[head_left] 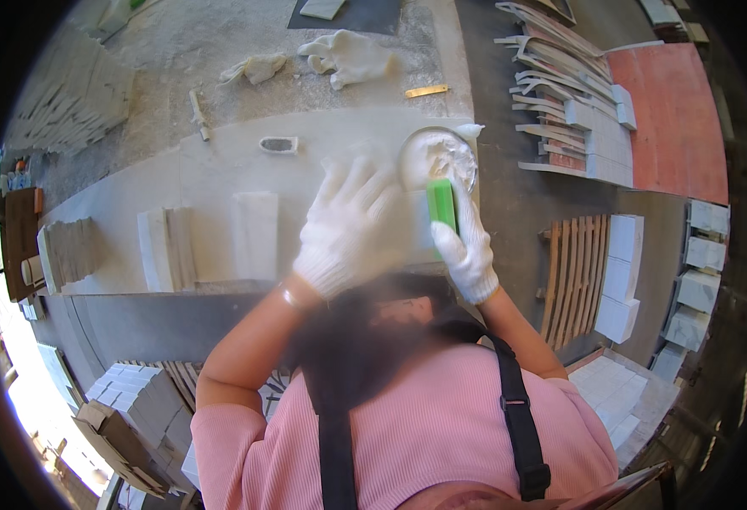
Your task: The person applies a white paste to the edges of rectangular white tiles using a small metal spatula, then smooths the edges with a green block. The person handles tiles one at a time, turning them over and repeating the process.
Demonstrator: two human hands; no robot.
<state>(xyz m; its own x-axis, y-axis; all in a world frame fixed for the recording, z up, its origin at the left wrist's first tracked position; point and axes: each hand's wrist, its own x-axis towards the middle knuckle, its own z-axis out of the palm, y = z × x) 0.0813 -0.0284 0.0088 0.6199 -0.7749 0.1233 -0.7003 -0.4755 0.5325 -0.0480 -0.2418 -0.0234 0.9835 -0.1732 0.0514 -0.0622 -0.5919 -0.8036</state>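
Note:
My right hand [469, 255], in a white knit glove, is closed around a bright green rectangular block [443, 206]. The block stands just at the near side of a round bowl [424, 160] of white paste [448, 158]. My left hand [348, 219], gloved the same way, lies over the dusty worktable [220, 161] with fingers stretched forward and apart; its edges are slightly blurred. Between the hands a pale flat piece [414, 223] shows, partly hidden. A white tile [255, 235] lies left of my left hand.
Stacked tiles [166, 249] stand farther left on the table. A small oblong piece [279, 145], crumpled white gloves [352, 59] and a yellow strip [427, 91] lie toward the back. On the right are a wooden pallet [573, 276], white blocks [622, 255] and a red board [671, 119].

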